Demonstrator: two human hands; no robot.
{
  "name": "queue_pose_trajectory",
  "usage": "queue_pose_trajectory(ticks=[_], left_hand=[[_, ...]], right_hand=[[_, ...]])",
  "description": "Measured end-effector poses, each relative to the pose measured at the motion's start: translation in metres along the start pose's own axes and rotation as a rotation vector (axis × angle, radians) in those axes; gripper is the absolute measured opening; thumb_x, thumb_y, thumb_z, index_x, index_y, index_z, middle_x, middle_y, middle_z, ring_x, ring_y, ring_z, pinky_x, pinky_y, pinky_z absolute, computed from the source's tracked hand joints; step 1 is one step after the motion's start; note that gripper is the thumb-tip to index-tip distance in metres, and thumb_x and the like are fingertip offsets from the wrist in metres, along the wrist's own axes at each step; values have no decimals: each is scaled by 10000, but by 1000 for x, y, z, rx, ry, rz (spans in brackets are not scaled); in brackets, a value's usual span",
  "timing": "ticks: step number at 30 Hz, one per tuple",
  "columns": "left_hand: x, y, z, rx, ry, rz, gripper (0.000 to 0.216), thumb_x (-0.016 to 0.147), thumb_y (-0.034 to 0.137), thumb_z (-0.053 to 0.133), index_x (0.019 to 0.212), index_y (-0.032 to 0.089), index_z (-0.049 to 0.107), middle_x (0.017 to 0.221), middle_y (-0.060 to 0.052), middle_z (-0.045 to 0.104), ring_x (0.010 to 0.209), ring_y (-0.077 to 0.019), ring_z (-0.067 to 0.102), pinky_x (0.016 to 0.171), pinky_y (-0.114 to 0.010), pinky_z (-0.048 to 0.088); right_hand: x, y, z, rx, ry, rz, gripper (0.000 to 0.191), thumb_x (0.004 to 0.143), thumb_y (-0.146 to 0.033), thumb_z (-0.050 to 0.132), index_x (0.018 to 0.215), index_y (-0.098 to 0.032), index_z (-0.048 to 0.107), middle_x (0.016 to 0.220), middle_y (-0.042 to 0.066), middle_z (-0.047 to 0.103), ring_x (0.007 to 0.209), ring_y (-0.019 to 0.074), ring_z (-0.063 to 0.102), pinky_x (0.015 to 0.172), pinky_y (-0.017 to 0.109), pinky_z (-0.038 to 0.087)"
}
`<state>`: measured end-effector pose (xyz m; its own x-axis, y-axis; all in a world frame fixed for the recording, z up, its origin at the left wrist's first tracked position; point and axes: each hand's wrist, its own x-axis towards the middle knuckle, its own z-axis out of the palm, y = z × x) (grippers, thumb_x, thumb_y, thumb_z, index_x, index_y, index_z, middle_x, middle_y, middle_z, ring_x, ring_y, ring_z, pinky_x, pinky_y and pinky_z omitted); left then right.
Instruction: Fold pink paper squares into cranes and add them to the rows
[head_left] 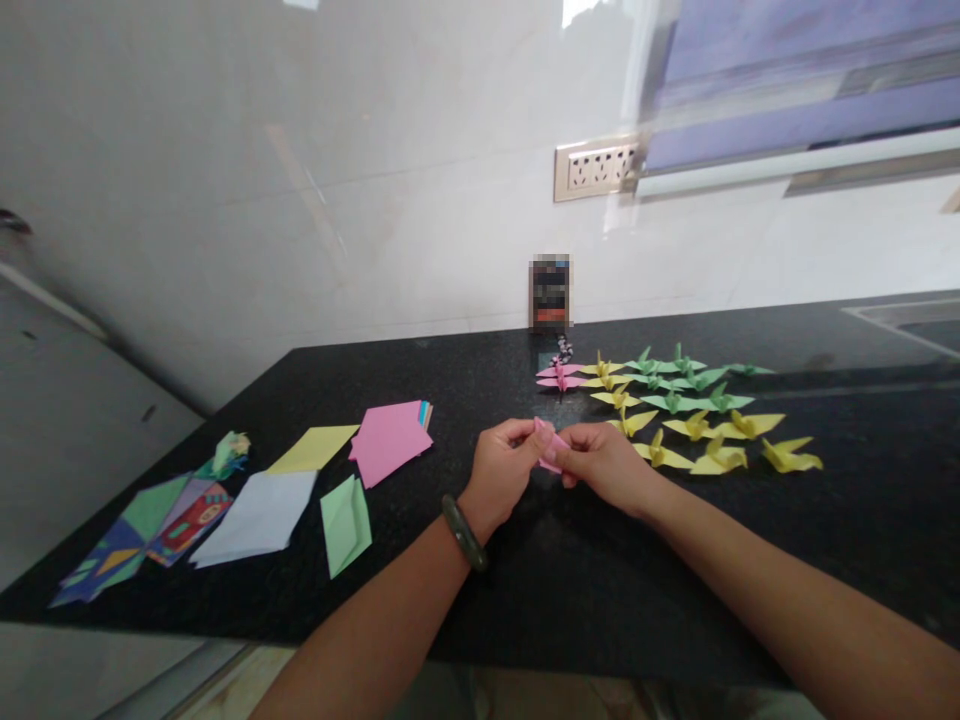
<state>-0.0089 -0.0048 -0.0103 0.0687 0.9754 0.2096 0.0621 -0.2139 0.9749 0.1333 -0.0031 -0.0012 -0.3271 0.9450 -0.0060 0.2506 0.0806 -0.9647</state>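
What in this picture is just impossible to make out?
1. Head view, pink paper: mostly covered by left hand and right hand, folded shape unclear.
2. Head view, upright object by the wall: pixelated, unreadable.
3. Head view, paper stack: top sheet hides the rest, only edges show.
4. Head view, green-white lump: too small to identify.

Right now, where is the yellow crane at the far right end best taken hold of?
Pinch the yellow crane by its raised middle, probably from above and from its right. Its wings spread thin and low on the black counter, other yellow cranes lie to its left, and its right side is open. The right hand, shut on pink paper, is nearer.
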Motion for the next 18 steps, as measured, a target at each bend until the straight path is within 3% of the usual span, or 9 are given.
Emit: queue_pose_trajectory(ticks=[4, 12, 18], left_hand=[[0, -1, 1, -24, 10, -61, 192, 680, 313, 641, 725, 132, 685, 630, -24, 631, 547, -108, 505, 533, -232, 395], [0, 0, 0, 6, 75, -42, 165, 652, 282, 652, 585, 131, 647, 555, -8, 593, 528, -104, 492, 527, -228, 380], [2, -3, 0, -45, -29, -131, 285, 724, 395, 575, 651, 125, 630, 570, -12, 570, 520, -103, 491, 524, -234, 389]], right_hand=[[1, 0, -3, 27, 57, 13, 353, 661, -485, 637, 580, -148, 569, 452, -23, 518, 413, 75, 435, 424, 198, 313], [0, -1, -2, 13, 25, -22, 319, 670, -437, 646, 573, -146, 557, 467, -25, 517, 429, 75, 445, 437, 196, 316], [1, 0, -3, 32, 68, -4, 323, 660, -432, 656, 553, -147, 546, 444, -26, 508, 413, 72, 430, 428, 198, 301]])
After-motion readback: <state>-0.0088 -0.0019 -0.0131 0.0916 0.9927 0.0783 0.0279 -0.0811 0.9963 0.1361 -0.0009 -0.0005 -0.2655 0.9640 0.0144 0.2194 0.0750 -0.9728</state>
